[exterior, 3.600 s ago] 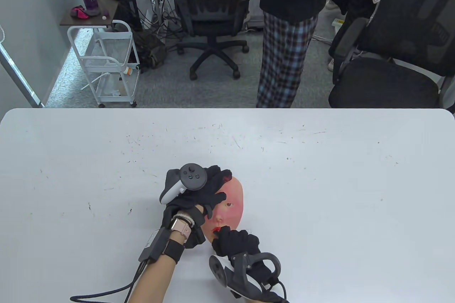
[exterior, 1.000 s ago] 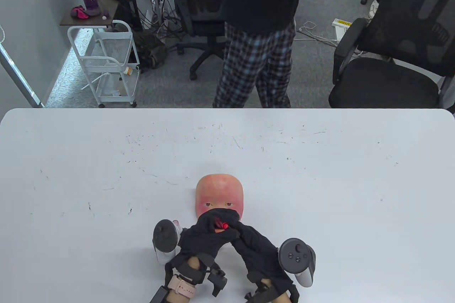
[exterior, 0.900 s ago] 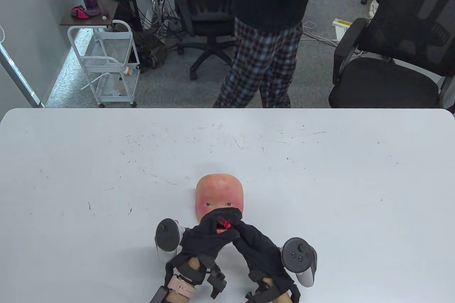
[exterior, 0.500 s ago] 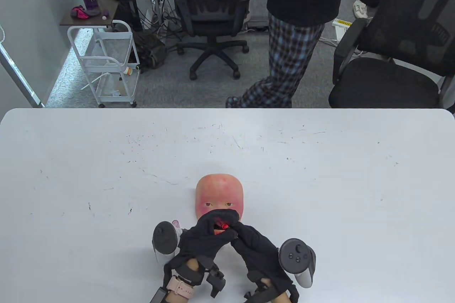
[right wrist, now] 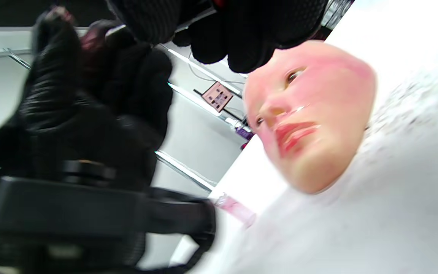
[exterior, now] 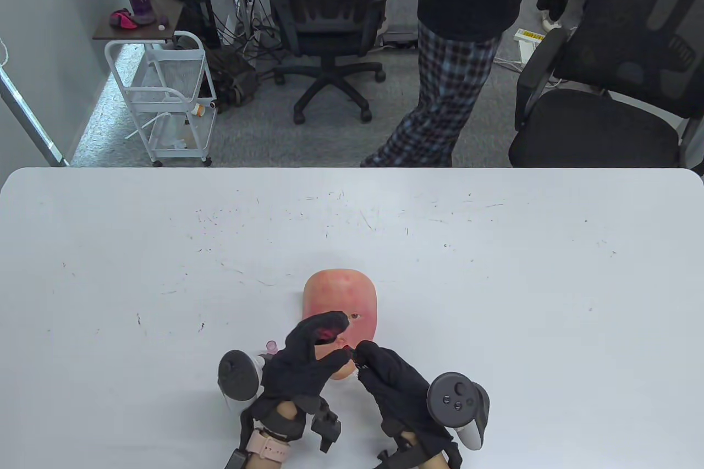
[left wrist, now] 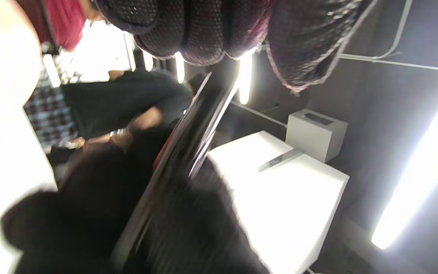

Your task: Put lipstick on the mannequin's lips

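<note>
Holding lipstick [exterior: 348,348] pinched in right hand [exterior: 393,381] near mask [exterior: 346,298] lips, prob. for control; left hand [exterior: 308,353] spread, empty, w/ red-stained fingers.

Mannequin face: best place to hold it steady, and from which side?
Likely the forehead of the mannequin face, pressed down from the left. It lies face-up, chin toward the person, so the lips are left clear for the right hand.
</note>
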A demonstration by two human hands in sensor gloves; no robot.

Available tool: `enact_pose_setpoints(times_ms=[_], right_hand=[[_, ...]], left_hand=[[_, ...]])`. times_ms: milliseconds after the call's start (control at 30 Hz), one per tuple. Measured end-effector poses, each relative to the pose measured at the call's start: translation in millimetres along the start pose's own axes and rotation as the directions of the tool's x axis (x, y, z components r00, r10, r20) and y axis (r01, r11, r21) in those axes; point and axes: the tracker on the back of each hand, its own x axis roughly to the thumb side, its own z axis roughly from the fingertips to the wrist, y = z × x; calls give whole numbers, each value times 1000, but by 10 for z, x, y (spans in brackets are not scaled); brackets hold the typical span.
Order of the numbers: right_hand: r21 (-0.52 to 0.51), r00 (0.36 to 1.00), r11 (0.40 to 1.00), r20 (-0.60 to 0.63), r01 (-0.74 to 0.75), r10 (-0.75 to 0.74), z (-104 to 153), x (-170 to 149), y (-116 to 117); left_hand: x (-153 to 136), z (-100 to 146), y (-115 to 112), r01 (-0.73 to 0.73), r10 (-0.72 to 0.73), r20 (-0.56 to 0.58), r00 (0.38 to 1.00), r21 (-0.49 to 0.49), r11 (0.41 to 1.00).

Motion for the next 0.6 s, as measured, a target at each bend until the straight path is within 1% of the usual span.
enact_pose_setpoints(times_ms=[33,67,100,167,200,233,300,333,400,467,500,567,600], right_hand=[[-4,1000,1000,-11,-9,9,-1,-12,-5],[-5,1000,1000,-16,-10,10,-2,-20,-6],[-5,1000,1000,-20,-9,9,-3,-27,-6],[1,1000,1000,-27,-11,11,-10,-45,-2],[3,999,1000,-31,-16,16,-13,-49,0],[7,999,1000,-34,-24,25,-16,-55,2],[12,999,999,-40,-34,34,-20,-66,6],[13,998,999,-42,-35,36,-21,-71,8],[17,998,999,-49,-39,40,-22,-89,16],[17,998,999,-53,-46,47,-20,-95,20],[17,997,999,-54,-50,51,-20,-95,21],[19,997,998,-55,-58,59,-19,-92,22],[21,996,998,-56,-61,62,-18,-90,24]], left_hand=[[69,-22,131,109,-109,8,994,7,994],[115,-34,248,228,-228,-5,974,8,974],[131,-31,322,315,-315,-26,949,-2,949],[116,-7,500,542,-546,-99,832,-71,838],[85,6,536,588,-598,-116,793,-112,801],[34,38,581,644,-668,-156,727,-180,743],[-67,89,597,682,-732,-187,655,-272,679],[-115,108,592,684,-750,-196,632,-313,659],[-245,136,558,694,-810,-226,541,-425,582],[-312,135,514,704,-851,-207,482,-487,517],[-351,131,486,688,-861,-208,464,-527,499],[-417,134,439,651,-870,-226,439,-587,481],[-438,136,425,643,-872,-228,434,-600,476]])
